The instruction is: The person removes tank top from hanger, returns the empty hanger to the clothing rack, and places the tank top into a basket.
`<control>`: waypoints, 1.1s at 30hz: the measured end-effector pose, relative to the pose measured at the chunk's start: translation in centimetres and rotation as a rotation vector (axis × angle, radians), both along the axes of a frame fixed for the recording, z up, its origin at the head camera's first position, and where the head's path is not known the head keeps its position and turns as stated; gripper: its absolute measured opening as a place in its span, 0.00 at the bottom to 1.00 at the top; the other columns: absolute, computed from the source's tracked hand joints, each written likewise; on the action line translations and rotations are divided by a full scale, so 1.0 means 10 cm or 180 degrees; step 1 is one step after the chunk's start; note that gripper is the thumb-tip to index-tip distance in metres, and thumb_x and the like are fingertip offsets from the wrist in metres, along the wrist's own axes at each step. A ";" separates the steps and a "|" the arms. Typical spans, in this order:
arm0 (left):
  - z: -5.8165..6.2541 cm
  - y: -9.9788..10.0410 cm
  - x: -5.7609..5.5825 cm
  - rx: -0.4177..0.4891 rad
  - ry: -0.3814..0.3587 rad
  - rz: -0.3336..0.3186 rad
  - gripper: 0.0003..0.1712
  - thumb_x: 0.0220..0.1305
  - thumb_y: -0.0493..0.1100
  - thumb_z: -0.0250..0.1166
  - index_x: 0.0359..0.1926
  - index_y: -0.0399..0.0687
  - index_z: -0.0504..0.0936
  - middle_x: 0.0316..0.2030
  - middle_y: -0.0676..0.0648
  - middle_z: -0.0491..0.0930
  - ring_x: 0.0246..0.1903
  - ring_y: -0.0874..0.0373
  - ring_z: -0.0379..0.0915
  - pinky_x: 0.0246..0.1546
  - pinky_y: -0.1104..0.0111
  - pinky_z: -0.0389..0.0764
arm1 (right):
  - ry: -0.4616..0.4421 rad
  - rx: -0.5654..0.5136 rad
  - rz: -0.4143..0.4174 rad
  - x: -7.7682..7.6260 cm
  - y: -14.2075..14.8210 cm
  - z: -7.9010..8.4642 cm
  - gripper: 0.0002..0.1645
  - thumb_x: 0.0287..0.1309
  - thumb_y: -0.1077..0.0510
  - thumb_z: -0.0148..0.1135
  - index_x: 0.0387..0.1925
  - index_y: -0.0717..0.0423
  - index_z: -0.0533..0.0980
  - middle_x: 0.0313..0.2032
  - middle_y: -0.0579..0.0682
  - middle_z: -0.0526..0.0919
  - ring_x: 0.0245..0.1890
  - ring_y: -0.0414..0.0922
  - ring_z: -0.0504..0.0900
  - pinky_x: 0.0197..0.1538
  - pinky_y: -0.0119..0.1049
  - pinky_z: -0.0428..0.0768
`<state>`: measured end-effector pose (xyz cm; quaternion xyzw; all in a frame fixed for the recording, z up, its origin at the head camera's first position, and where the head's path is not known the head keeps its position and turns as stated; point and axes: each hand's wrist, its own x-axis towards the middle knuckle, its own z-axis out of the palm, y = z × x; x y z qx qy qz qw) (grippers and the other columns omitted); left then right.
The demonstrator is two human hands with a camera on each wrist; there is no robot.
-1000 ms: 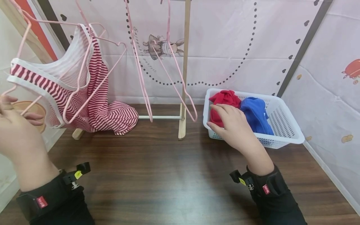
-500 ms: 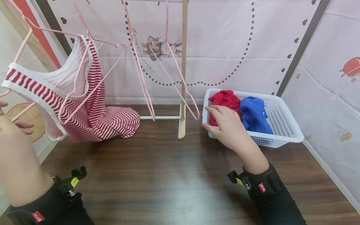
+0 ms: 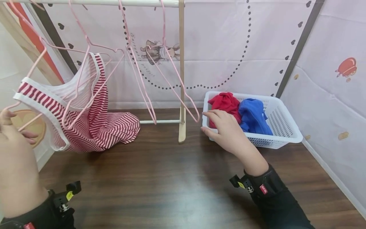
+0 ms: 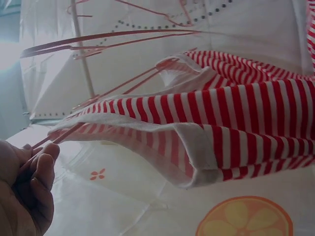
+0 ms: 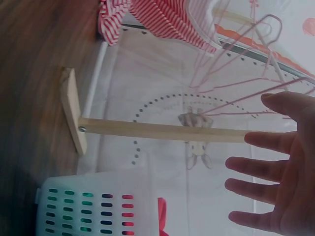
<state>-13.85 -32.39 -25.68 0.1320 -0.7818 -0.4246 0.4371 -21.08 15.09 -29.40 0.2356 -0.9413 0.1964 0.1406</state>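
Observation:
At the left, a red-and-white striped sleeveless top (image 3: 94, 127) hangs on a pink hanger (image 3: 31, 122), its lower end spread on the table. My left hand (image 3: 17, 152) pinches the hanger's end beside the top's armhole; the left wrist view shows the thumb and fingers (image 4: 45, 164) curled on the wire. My right hand (image 3: 226, 132) hovers by the left end of a white basket (image 3: 286, 127), fingers spread and holding nothing. Inside the basket lie a red cloth (image 3: 226, 103) and a blue cloth (image 3: 254, 117), the red one partly hidden behind the hand.
Several pink hangers hang from a white rail (image 3: 114, 3); one bare hanger (image 3: 171, 63) is near the wooden post (image 3: 181, 63). A white lower bar (image 3: 160, 121) runs close above the dark wooden table (image 3: 160, 178). Printed sheets form the walls behind and at the sides.
The view has tipped up, so the upper rail now shows. My left hand shifted left and back a little with the hanger and striped top. The right hand stays by the basket.

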 end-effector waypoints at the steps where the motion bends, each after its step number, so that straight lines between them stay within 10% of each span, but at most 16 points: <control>1: 0.00 0.04 0.01 -0.0096 -0.0027 0.0127 0.13 0.76 0.56 0.41 0.52 0.71 0.71 0.24 0.76 0.68 0.16 0.85 0.65 0.19 0.89 0.63 | 0.0007 0.0004 0.0000 0.00 0.00 -0.01 0.38 0.58 0.42 0.65 0.67 0.50 0.69 0.62 0.54 0.73 0.64 0.53 0.66 0.64 0.57 0.63; 2: 0.01 0.13 0.01 -0.0148 -0.0188 0.0684 0.14 0.74 0.59 0.44 0.53 0.73 0.72 0.24 0.77 0.63 0.15 0.88 0.59 0.19 0.90 0.59 | 0.0011 0.0002 0.0013 0.00 0.00 -0.02 0.37 0.58 0.42 0.65 0.66 0.51 0.69 0.62 0.54 0.73 0.64 0.54 0.66 0.64 0.57 0.63; 15: -0.13 0.00 0.00 -0.0098 0.0056 0.0409 0.18 0.75 0.56 0.45 0.56 0.65 0.76 0.25 0.73 0.70 0.14 0.83 0.64 0.19 0.89 0.65 | 0.0061 -0.0266 0.0144 -0.04 0.03 -0.09 0.31 0.60 0.44 0.65 0.61 0.51 0.74 0.57 0.52 0.77 0.59 0.51 0.71 0.61 0.54 0.68; 27: -0.24 -0.20 -0.07 0.0495 0.0059 -0.0107 0.09 0.76 0.50 0.47 0.41 0.63 0.75 0.15 0.65 0.73 0.08 0.75 0.67 0.11 0.84 0.64 | 0.0017 -0.0374 0.0150 -0.07 0.05 -0.12 0.28 0.60 0.47 0.65 0.60 0.51 0.75 0.54 0.52 0.78 0.56 0.50 0.73 0.60 0.54 0.69; 33: -0.32 -0.25 -0.09 0.1576 0.0332 -0.0693 0.11 0.73 0.47 0.54 0.35 0.49 0.78 0.08 0.52 0.73 0.05 0.66 0.69 0.06 0.79 0.65 | -0.0062 -0.0375 0.0150 -0.06 0.05 -0.13 0.28 0.62 0.46 0.63 0.61 0.51 0.74 0.54 0.52 0.78 0.56 0.50 0.73 0.60 0.53 0.68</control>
